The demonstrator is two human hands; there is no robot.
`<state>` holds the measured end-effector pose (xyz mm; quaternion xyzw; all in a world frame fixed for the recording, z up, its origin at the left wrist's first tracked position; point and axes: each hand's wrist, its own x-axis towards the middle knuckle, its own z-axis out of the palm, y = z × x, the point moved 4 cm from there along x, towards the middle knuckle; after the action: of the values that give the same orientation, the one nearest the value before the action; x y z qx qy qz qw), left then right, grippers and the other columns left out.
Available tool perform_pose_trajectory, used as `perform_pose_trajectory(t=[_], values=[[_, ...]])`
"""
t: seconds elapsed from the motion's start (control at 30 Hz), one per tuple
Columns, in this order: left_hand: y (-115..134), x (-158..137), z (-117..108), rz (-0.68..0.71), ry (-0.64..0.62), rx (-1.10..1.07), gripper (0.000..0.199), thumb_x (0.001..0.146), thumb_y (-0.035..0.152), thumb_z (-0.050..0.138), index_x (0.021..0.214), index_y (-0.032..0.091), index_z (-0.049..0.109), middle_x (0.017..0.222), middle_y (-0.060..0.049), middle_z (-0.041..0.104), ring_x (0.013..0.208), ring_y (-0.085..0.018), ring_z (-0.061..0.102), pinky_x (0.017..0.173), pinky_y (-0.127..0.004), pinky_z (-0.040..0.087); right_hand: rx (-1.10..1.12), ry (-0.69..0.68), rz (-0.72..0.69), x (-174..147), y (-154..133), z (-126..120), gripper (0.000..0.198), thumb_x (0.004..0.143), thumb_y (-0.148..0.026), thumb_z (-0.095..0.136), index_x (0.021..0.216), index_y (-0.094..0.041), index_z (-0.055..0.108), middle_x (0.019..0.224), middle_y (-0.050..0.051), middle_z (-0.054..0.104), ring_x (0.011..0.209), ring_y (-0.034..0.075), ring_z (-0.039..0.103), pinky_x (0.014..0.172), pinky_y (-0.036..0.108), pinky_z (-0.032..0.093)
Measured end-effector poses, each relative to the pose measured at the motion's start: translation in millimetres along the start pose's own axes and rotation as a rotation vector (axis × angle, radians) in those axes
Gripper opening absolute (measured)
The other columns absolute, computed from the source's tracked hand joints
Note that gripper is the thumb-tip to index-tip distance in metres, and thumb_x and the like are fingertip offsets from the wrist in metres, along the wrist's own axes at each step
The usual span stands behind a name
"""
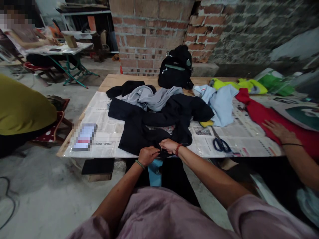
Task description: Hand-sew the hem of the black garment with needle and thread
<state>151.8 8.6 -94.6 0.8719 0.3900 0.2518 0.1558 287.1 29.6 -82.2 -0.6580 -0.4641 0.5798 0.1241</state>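
A black garment [134,129] lies bunched on the newspaper-covered table in front of me, its near edge reaching the table's front edge. My left hand [149,155] is closed on that near edge, fingers pinched together. Close beside it, my right hand [169,146] also grips the black cloth, with the fingertips of both hands almost meeting. Whether something small, such as a needle or thread, sits between the fingers is too small to tell. Behind the black garment lies a crumpled grey cloth [149,98]. Scissors with dark blue handles [221,145] rest to the right of my hands.
A phone [84,136] lies at the table's left. At the back stands a black backpack [175,68], with a light blue cloth [221,103] to its right. A co-worker's hand [280,131] rests on a red garment [264,116]. Another person sits on a stool at left.
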Motion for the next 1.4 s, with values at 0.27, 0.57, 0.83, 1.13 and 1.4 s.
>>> perform_pose_trajectory(t=[0.27,0.57,0.83,1.13,1.4], values=[[0.7,-0.4,-1.8,-0.009,0.013,-0.039,0.02,0.081,0.03,0.048,0.089,0.025,0.065,0.076,-0.001,0.063,0.071,-0.01,0.058,0.065,-0.019,0.042,-0.042,0.036,-0.044,-4.0,-1.3,2.1,0.027,0.08,-0.03,0.046,0.057,-0.017,0.039,0.035,-0.01,0.025,0.025,0.002,0.02,0.03,0.015,0.016],[0.2,3.4,-5.1,-0.045,-0.019,-0.095,0.019,0.081,0.031,0.049,0.084,0.024,0.066,0.075,0.001,0.063,0.068,-0.008,0.056,0.062,-0.017,0.04,-0.092,0.022,-0.094,-2.8,-0.5,4.3,0.026,0.08,-0.03,0.046,0.057,-0.018,0.042,0.036,-0.01,0.027,0.024,0.003,0.022,0.027,0.016,0.016],[-0.6,3.1,-2.9,-0.088,0.015,-0.093,0.02,0.081,0.031,0.049,0.088,0.024,0.066,0.077,0.0,0.063,0.071,-0.009,0.057,0.064,-0.018,0.042,-0.137,-0.023,-0.119,-2.2,4.0,10.3,0.026,0.078,-0.027,0.048,0.055,-0.017,0.041,0.035,-0.011,0.027,0.024,0.002,0.023,0.027,0.015,0.016],[0.2,3.2,-5.3,-0.09,0.005,-0.119,0.018,0.08,0.029,0.05,0.085,0.024,0.066,0.078,0.0,0.064,0.071,-0.01,0.058,0.066,-0.019,0.043,-0.039,-0.012,-0.147,-9.3,1.7,7.1,0.018,0.078,-0.024,0.048,0.062,-0.017,0.044,0.04,-0.01,0.039,0.024,0.002,0.03,0.026,0.015,0.02],[2.0,2.7,-5.5,-0.147,-0.002,-0.123,0.02,0.081,0.031,0.049,0.088,0.024,0.066,0.081,0.0,0.065,0.075,-0.01,0.058,0.069,-0.019,0.043,-0.057,-0.101,-0.191,-8.6,6.3,7.0,0.021,0.075,-0.027,0.051,0.058,-0.017,0.042,0.04,-0.01,0.037,0.025,0.001,0.026,0.027,0.014,0.017]])
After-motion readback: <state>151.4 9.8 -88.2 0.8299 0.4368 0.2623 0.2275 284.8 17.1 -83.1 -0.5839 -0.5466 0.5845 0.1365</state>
